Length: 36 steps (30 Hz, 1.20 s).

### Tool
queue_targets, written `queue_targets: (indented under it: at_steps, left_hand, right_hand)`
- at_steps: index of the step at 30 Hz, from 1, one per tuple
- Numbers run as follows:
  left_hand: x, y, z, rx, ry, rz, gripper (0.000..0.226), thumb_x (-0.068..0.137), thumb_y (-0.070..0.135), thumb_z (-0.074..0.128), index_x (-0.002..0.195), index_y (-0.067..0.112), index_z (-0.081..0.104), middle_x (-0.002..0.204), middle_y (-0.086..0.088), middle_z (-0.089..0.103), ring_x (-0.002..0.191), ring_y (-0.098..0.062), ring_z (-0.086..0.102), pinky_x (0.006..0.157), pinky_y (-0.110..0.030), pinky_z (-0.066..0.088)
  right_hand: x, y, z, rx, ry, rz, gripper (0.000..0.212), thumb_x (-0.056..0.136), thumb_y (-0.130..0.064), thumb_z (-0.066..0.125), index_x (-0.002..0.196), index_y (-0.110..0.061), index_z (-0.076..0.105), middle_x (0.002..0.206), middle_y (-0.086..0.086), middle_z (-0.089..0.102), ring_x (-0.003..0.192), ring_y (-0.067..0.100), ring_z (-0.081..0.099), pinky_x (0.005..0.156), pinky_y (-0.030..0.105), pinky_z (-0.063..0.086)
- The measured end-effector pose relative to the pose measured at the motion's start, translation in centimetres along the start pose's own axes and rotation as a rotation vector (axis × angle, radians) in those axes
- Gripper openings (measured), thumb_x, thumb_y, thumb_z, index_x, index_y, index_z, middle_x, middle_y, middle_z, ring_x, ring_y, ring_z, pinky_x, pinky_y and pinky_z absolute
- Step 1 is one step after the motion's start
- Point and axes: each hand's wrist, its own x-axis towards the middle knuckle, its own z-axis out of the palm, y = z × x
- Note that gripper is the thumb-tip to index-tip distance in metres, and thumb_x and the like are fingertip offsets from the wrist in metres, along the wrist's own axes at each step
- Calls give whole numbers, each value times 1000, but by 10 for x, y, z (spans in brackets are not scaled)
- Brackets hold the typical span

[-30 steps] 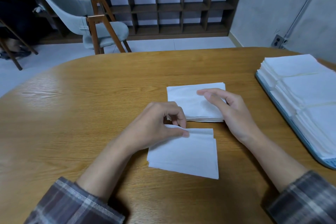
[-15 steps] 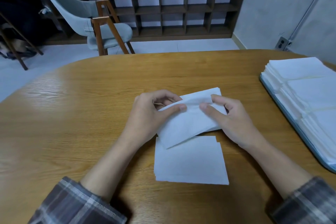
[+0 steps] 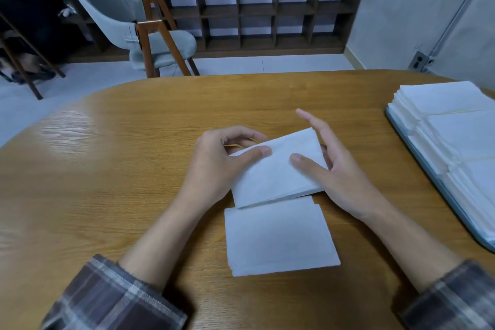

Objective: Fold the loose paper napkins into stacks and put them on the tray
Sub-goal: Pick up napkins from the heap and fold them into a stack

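Head view, single entry.

- Table point(image 3: 134, 169): wood, rounded far edge.
- Held napkin stack point(image 3: 278, 177): folded, at centre, far side tilted up. Its long axis runs roughly 8 to 2 o'clock. Its near edge overlaps the far edge of the item below.
- Second napkin stack point(image 3: 278, 238): flat on the table at 6 o'clock of the held one, untouched.
- Left hand point(image 3: 214, 169): at 9 o'clock of the held stack. It pinches the far-left corner, thumb on top and fingers curled behind.
- Right hand point(image 3: 340, 171): at 3 o'clock. The thumb lies on the top sheet and the fingers are straight along the right short edge. Any contact underneath is hidden.
- Tray point(image 3: 409, 147): at 3 o'clock, well apart, already carrying rows of folded napkins point(image 3: 455, 128).

Judgement: delivery runs toward 3 o'clock, and the right hand is nearer the tray.
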Motion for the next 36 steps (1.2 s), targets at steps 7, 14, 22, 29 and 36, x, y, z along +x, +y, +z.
queue_targets:
  at_steps: [7,14,22,29,36]
  left_hand:
    - [-1,-1,-3,215,181,150,41,89,46,79,126,34,69,117,15,66,105,0,63,80,-13,49]
    - [-8,18,2,-222,-136,-188,57,93,20,79,142,34,53,102,4,81,90,-12,79,70,-19,58]
    - [-6,5,1,-62,-69,-91,62,94,20,79,146,35,48,102,10,79,93,-2,74,77,-25,61]
    - [-6,-2,4,466,-60,216,58,80,45,89,128,34,59,127,14,51,109,-1,55,87,-12,42]
    - [-10,-7,10,416,-500,139,28,72,42,96,92,31,82,83,10,69,69,-9,57,64,-24,48]
  right_hand:
    - [3,0,-6,216,97,-15,68,98,-9,66,151,-46,45,123,4,74,111,26,73,85,34,62]
    - [8,6,-9,257,127,37,64,97,-14,68,145,-51,46,134,7,69,120,30,70,98,50,59]
    - [6,9,-14,219,-2,37,37,89,-21,78,126,-23,76,135,-5,71,131,16,63,108,35,51]
    - [11,21,-21,-183,283,-32,24,97,-2,71,108,-20,82,112,-20,78,117,-5,65,102,11,42]
    - [12,25,-21,-192,313,-31,26,97,-2,70,105,-23,81,110,-26,77,115,-10,64,99,6,40]
